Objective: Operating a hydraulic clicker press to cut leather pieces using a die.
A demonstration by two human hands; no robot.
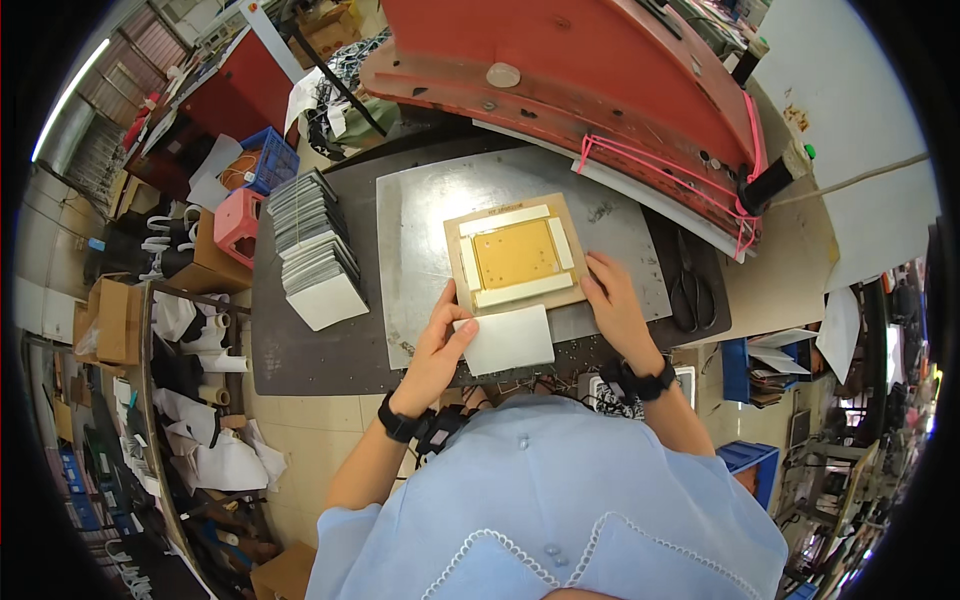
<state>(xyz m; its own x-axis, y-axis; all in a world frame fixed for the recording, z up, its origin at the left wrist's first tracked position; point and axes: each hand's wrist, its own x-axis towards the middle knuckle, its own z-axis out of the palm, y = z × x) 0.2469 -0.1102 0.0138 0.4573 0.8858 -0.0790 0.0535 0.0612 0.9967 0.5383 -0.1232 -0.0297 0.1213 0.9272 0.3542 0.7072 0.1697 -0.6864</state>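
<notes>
A wooden die board [455, 240] lies on the metal plate in front of me, with cream strips [520, 294] framing a yellow panel [515, 255] dotted with small holes. My left hand [436, 345] is at the board's near left corner. Its thumb rests over the upper left corner of a blank white card [510, 341], and its index finger points along the board's left edge. The card sits just below the board, reaching past the plate's near edge. At the board's right edge my right hand [618, 305] grips the corner between thumb and fingers.
A tall stack of cards [325, 245] stands left on the dark table [290, 360]. The metal plate [410, 200] lies under the red press [560, 60], which has pink cord [660, 175] strung along it. Black-handled scissors [690, 297] lie right. A pink stool [237, 228] stands beyond the table.
</notes>
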